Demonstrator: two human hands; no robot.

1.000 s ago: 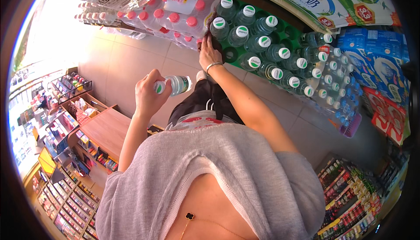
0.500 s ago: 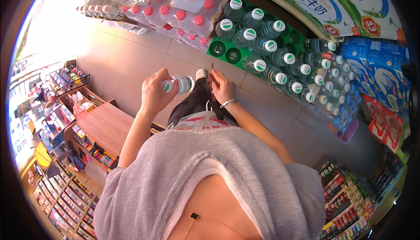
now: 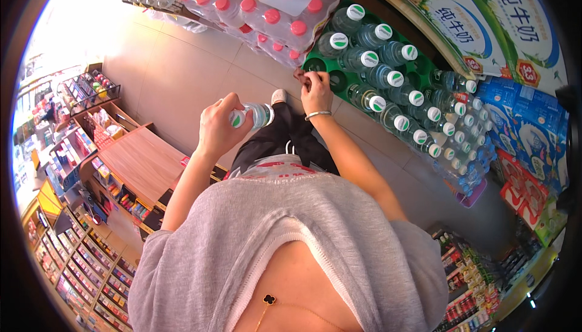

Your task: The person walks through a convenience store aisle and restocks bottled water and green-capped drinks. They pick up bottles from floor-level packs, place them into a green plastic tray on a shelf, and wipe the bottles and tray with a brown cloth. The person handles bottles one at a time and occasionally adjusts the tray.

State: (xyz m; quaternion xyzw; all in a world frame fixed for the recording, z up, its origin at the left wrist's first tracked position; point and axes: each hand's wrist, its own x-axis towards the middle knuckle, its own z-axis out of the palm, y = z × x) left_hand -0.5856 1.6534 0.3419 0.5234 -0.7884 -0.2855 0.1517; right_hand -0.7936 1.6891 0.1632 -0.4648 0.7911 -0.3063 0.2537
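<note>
My left hand (image 3: 222, 123) is wrapped round a clear water bottle (image 3: 260, 116) with a white and green cap, held tilted in front of me. My right hand (image 3: 316, 91), with a bracelet at the wrist, has its fingers curled beside the near corner of a green bottle crate (image 3: 314, 64). A small dark brown thing (image 3: 299, 75) shows at its fingertips, too small to name. In the crate stand several water bottles (image 3: 365, 59) with the same white and green caps. Empty round slots lie at the crate's left end, close to my right hand.
Shrink-wrapped packs of red-capped bottles (image 3: 273, 17) stand left of the crate. Milk cartons (image 3: 448, 23) and blue boxes (image 3: 521, 129) line the far right. A wooden counter (image 3: 142, 165) is at my left, with shelves of small packs (image 3: 79, 265) below. Tiled floor (image 3: 182, 68) lies ahead.
My right hand has moved forward and slightly right, up to the crate's corner. The left hand still holds the bottle in about the same place. The view has shifted a little.
</note>
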